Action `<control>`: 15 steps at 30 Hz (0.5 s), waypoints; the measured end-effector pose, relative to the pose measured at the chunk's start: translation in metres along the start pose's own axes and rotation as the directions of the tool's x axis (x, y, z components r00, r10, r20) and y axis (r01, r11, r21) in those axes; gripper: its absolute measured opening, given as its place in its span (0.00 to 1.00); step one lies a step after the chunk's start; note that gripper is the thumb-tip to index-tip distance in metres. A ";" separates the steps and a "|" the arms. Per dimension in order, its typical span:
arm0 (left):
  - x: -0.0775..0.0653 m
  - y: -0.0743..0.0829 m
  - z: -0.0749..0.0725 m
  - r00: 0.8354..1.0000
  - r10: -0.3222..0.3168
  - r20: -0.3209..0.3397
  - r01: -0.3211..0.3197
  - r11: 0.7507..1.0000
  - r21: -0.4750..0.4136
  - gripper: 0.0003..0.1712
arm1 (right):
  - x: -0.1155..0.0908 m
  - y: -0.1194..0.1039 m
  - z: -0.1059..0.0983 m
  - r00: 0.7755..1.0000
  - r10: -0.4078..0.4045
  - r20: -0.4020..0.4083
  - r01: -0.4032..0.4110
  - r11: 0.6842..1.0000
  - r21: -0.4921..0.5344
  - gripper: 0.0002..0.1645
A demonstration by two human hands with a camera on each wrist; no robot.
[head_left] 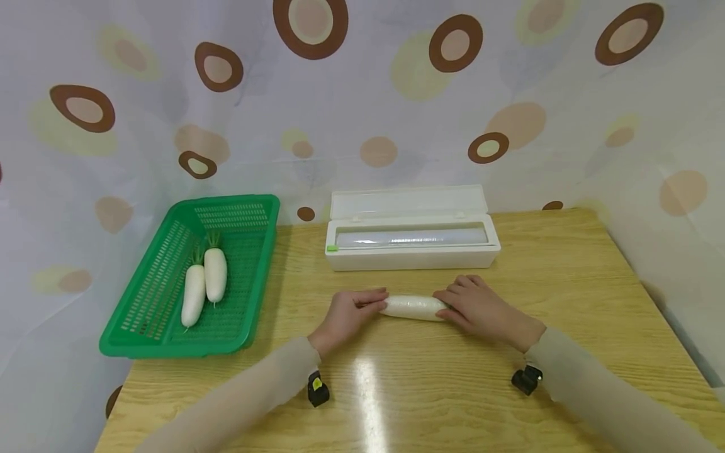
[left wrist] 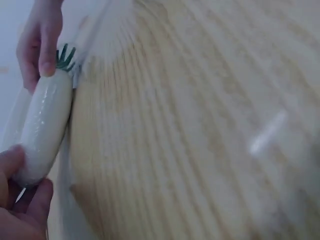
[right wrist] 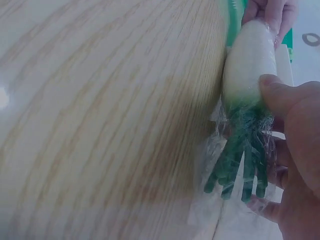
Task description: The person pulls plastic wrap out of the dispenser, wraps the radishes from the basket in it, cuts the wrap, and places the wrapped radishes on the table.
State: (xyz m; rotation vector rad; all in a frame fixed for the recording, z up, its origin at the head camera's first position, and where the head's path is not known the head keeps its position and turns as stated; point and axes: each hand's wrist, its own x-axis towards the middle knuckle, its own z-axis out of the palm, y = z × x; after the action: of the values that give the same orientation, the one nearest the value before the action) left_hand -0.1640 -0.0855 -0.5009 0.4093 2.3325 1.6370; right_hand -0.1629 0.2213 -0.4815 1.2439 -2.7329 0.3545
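A white radish point(head_left: 413, 307) wrapped in clear plastic film lies sideways in front of me, between both hands. My left hand point(head_left: 347, 318) pinches its tapered left end, and the film there looks drawn together in the left wrist view. My right hand point(head_left: 481, 309) grips the stem end, its thumb on the radish point(right wrist: 250, 65) in the right wrist view. Cut green stems point(right wrist: 237, 167) stick out at that end, covered by loose, crinkled film point(right wrist: 210, 205). From the head, the right hand hides these stems.
Behind the hands stands a white film dispenser box point(head_left: 413, 259) with its lid point(head_left: 408, 202) raised and a film roll point(head_left: 410, 238) inside. To the left, a green basket point(head_left: 257, 296) holds two radishes point(head_left: 194, 296). A patterned sheet point(head_left: 362, 94) hangs behind the wooden table point(head_left: 453, 390).
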 end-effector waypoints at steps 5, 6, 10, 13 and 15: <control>-0.001 0.005 -0.001 0.997 0.014 0.070 -0.018 0.998 0.057 0.16 | 0.001 0.000 0.001 1.000 -0.010 -0.011 0.010 1.000 -0.011 0.20; -0.001 0.006 0.000 0.996 0.041 0.079 -0.048 0.995 0.089 0.17 | 0.001 0.000 0.001 1.000 -0.008 -0.010 0.007 1.000 -0.012 0.21; -0.001 0.008 0.004 0.991 0.099 0.095 -0.112 0.982 0.150 0.17 | -0.001 0.000 0.000 1.000 0.007 -0.009 -0.007 1.000 -0.011 0.21; 0.001 0.006 0.005 0.996 0.046 0.071 -0.051 0.995 0.082 0.16 | -0.001 -0.001 0.001 1.000 0.003 -0.012 -0.003 1.000 -0.007 0.21; 0.003 0.005 0.006 0.998 -0.019 0.064 0.020 1.000 -0.014 0.14 | 0.000 0.000 0.002 1.000 -0.008 -0.016 0.008 1.000 -0.010 0.21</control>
State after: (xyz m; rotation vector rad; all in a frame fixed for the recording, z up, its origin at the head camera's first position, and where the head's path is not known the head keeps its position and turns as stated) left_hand -0.1645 -0.0776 -0.4984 0.4284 2.2698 1.6075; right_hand -0.1624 0.2205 -0.4836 1.2438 -2.7122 0.3474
